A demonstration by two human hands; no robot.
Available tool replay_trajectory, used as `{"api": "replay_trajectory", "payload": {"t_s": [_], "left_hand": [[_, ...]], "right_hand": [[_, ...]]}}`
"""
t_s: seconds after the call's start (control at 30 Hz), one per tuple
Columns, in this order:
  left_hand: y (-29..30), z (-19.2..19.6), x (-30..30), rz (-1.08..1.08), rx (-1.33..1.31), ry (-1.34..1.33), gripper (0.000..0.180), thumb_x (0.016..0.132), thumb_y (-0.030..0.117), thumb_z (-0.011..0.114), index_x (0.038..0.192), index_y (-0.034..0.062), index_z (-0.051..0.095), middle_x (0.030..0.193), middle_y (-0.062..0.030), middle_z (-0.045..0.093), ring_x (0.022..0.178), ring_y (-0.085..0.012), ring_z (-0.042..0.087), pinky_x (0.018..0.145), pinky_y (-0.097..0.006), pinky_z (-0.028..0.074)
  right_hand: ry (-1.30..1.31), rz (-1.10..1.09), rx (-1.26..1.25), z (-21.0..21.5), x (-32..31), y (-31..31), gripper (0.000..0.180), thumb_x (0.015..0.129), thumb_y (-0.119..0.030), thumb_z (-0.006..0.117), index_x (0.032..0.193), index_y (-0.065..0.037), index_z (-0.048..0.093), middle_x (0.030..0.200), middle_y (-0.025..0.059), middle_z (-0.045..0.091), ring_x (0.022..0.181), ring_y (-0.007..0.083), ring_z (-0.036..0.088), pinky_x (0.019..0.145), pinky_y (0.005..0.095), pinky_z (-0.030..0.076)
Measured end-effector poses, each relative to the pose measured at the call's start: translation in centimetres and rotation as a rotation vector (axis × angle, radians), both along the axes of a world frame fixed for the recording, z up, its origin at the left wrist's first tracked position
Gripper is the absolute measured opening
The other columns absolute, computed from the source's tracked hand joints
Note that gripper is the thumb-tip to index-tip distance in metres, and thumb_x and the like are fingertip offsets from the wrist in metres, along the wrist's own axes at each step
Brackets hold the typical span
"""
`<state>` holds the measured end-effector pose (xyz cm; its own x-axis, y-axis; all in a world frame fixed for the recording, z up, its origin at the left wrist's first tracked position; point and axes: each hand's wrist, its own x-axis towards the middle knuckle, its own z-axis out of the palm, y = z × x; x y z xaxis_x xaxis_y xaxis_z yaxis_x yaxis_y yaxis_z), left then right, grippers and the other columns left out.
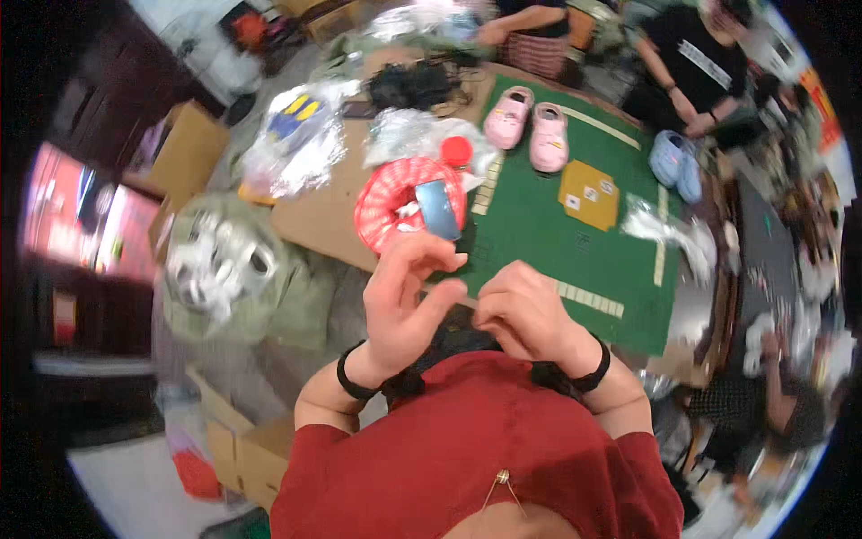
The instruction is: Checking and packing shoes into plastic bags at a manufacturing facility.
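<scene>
My left hand (409, 301) is raised in front of my chest, its fingers bent, with a gap between them and the thumb. Beside it, my right hand (532, 310) has its fingers curled in; anything inside them is hidden. Both are over the near edge of a green mat (530, 234). Just beyond my left hand lies a red-and-white ring-shaped coil (382, 202) with a dark, shiny phone-like slab (437, 211) on it. A pair of pink clogs (549, 139) stands at the mat's far left, near a gold card (590, 196).
Rows of pale tiles (590, 299) line the mat. Blue clogs (675, 166) and a clear plastic bag (669, 232) lie on the right. A red lid (456, 151) and plastic packages (296, 135) are farther left. A green sack (301, 310) stands left; a person (696, 67) sits across.
</scene>
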<state>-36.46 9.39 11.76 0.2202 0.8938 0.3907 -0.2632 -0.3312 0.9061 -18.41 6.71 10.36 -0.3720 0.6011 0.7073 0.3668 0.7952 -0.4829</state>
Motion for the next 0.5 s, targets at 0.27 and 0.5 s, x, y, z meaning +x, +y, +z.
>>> {"api": "replay_trajectory", "payload": {"t_s": [0.27, 0.5], "left_hand": [[-6.5, 0.5, -1.3, 0.009, -0.486, -0.509, 0.020, 0.087, 0.015, 0.059, 0.099, 0.0046, 0.046, 0.092, -0.0016, 0.043, 0.082, -0.0113, 0.044, 0.076, -0.027, 0.042], [-10.0, 0.1, 1.0, 0.037, -0.413, -0.698, 0.025, 0.076, 0.006, 0.057, 0.094, 0.0082, 0.040, 0.085, -0.0016, 0.037, 0.077, -0.0126, 0.036, 0.070, -0.025, 0.035]], "right_hand": [[-0.036, 0.544, -0.294, -0.9, -1.4, -0.2, 0.015, 0.074, -0.014, 0.069, 0.083, -0.010, 0.058, 0.081, 0.0056, 0.058, 0.078, 0.0258, 0.056, 0.069, 0.0356, 0.045], [0.110, 0.606, -0.382, -0.5, 0.1, -1.9, 0.011, 0.073, -0.004, 0.068, 0.079, -0.005, 0.058, 0.077, 0.0066, 0.059, 0.072, 0.0240, 0.057, 0.064, 0.0330, 0.045]]}}
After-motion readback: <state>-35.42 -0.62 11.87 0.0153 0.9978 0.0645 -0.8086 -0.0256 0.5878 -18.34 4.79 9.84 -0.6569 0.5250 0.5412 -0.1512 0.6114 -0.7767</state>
